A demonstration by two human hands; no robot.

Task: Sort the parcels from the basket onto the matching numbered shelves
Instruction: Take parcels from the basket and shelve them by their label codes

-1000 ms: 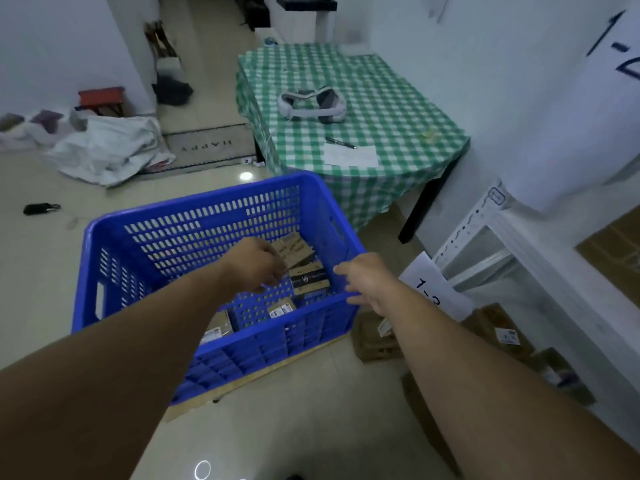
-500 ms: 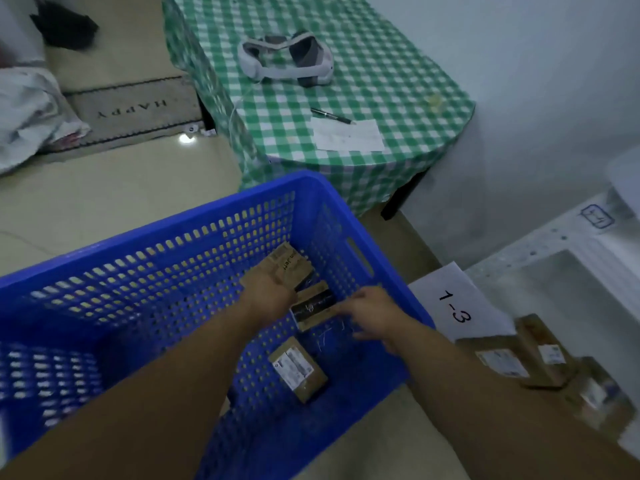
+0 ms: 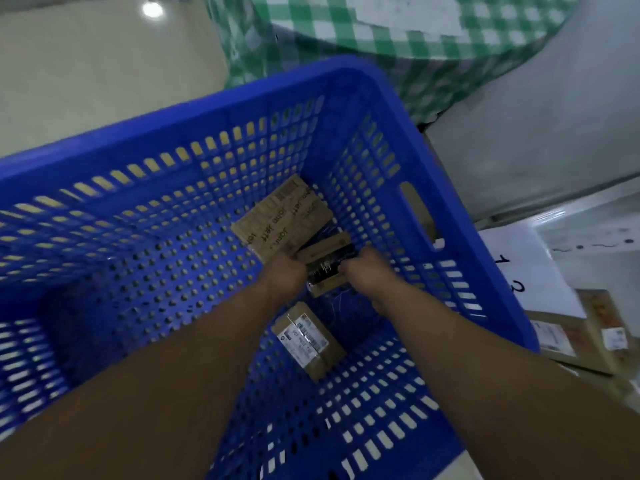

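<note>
You're at pickup: left hand (image 3: pixel 284 276) and right hand (image 3: pixel 367 271) grip the black-banded parcel (image 3: pixel 325 271) by its ends, low in the blue basket (image 3: pixel 242 102) near its right wall. Next, I'd say: lift straight up, read its label. Printed parcel (image 3: pixel 287 220) sits just behind, labelled parcel (image 3: pixel 308 341) near; open basket floor leftward, tall walls all round

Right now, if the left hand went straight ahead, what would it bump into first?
Probably the printed brown parcel, lying just beyond the left hand in the blue basket; depth is unclear.
</note>
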